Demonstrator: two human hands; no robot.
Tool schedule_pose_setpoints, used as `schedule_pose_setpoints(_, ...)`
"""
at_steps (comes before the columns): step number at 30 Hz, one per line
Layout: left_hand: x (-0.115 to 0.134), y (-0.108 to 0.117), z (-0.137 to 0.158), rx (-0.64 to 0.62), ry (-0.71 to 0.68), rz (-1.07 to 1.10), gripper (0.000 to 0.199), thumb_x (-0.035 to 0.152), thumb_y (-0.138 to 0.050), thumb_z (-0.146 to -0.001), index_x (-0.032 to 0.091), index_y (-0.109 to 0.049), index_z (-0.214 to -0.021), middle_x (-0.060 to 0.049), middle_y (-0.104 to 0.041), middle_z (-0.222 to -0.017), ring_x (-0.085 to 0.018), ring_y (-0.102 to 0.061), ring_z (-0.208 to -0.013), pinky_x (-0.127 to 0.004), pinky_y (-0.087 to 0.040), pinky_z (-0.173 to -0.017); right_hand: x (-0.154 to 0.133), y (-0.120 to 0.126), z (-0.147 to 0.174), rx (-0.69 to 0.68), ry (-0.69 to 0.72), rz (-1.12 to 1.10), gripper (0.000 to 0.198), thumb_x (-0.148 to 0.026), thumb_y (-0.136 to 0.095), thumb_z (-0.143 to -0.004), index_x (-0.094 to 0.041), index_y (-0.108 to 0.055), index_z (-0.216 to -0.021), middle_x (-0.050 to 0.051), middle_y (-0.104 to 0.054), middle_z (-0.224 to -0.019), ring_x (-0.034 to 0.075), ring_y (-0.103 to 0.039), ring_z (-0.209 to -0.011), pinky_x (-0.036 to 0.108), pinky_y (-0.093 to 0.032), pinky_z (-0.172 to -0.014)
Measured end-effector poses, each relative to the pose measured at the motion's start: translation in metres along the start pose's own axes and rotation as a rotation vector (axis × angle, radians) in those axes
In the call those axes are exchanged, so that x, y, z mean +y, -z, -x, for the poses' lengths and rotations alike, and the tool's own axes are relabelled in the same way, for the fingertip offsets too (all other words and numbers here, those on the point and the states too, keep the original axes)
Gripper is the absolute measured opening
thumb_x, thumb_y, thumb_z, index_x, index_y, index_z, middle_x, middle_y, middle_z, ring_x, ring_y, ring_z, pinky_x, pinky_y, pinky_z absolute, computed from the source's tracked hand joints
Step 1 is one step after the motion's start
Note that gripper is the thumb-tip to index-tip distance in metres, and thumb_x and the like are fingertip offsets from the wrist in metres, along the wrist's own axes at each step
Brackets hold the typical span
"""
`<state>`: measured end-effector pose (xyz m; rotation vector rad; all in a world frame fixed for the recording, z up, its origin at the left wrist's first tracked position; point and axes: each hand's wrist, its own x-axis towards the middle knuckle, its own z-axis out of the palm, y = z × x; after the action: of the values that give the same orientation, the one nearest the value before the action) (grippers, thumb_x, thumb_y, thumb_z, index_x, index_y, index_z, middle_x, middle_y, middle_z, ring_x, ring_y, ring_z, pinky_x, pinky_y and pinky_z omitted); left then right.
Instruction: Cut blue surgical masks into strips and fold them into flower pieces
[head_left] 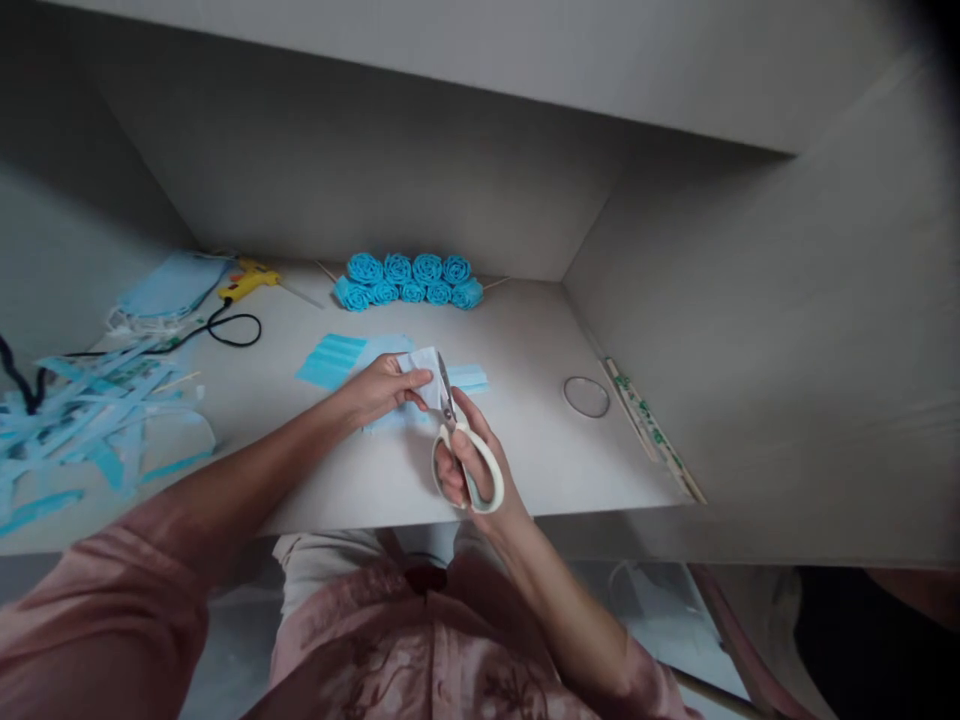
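We hold the scissors (pixel 466 455) in our right hand (pixel 469 465), fingers through the pale loops, so that grip is closed on the handles; the blades point away from us and look nearly shut on the edge of a small white piece (pixel 424 365). Our left hand (pixel 382 388) pinches that piece from the left, its grip narrow and closed on the material, thumb and fingertips lying just beside the blades. The piece sits over a flat blue mask (pixel 334 360) on the bench (pixel 540 450), near the middle and close to the front edge.

The chief risk, as we judge it, is the left fingertips: they lie so near the cutting line that a slip of the blades could nick them. The material looks thin and limp, so it may fold between the blades instead of shearing, leaving a ragged edge. The blades may also catch the blue layer beneath, if both are lifted together. Behind, the row of blue rosettes (pixel 409 280) and the yellow glue gun (pixel 246 282) stand well apart; the heap of blue strips (pixel 90 420) at left lies close to our left forearm, which could sweep it off.
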<state>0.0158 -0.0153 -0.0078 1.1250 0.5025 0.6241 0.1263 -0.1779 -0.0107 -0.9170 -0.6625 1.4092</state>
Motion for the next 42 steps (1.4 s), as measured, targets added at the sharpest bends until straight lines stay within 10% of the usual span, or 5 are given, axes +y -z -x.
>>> schedule_pose_setpoints(42, 0.004, -0.009, 0.008, -0.056, -0.146, -0.236, 0.037, 0.045, -0.082, -0.064, 0.012, -0.066, -0.072, -0.002, -0.066, -0.063, -0.013, -0.062, -0.057, -0.024, -0.053, -0.054, 0.000, -0.001, -0.014, -0.095, 0.080, -0.060, 0.063, -0.049, -0.066, -0.085, -0.027, -0.038, -0.137, -0.006, -0.052, -0.064, 0.008, -0.040, -0.047, 0.019, -0.033, -0.040)
